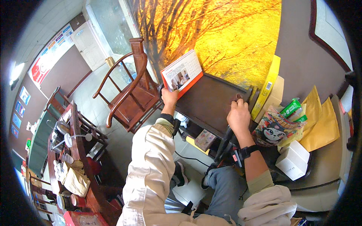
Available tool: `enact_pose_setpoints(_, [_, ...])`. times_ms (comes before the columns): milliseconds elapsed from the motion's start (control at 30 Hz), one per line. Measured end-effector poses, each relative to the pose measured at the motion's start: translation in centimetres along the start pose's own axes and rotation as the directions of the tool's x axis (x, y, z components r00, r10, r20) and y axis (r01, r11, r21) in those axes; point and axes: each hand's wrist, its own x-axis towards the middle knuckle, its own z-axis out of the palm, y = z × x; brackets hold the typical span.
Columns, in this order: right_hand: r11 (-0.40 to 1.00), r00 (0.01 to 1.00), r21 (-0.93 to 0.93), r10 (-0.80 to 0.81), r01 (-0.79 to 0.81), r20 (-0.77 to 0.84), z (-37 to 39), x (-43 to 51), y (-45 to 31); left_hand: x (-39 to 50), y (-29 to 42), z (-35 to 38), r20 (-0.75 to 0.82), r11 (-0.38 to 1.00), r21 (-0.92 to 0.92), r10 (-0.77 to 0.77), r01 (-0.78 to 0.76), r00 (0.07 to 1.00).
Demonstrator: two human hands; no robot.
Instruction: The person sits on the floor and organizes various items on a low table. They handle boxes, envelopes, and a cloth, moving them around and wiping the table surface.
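Observation:
A desk calendar [183, 72] with a red base stands tilted at the far left corner of a small dark brown table [209, 99]. My left hand [170, 97] grips the lower left corner of the calendar. Over the right side of the tabletop is my right hand [239, 113], its fingers curled down around a small dark reddish thing that is mostly hidden. I cannot tell exactly what it is. On a shelf below the tabletop lies a flower-patterned box [205, 139].
A wooden armchair [135, 104] stands left of the table. At the right are a yellow box [266, 87], a printed bag [273, 131], padded envelopes [322, 127] and a white box [292, 160] on a sofa. A cluttered wooden desk [96, 197] is at the lower left.

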Motion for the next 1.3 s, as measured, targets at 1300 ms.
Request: enact_pose_setpoints(1300, [0.999, 0.993, -0.027, 0.047, -0.044, 0.107, -0.5, 0.1, -0.2, -9.5, 2.8, -8.8, 0.219, 0.607, -0.793, 0.203, 0.053, 0.954])
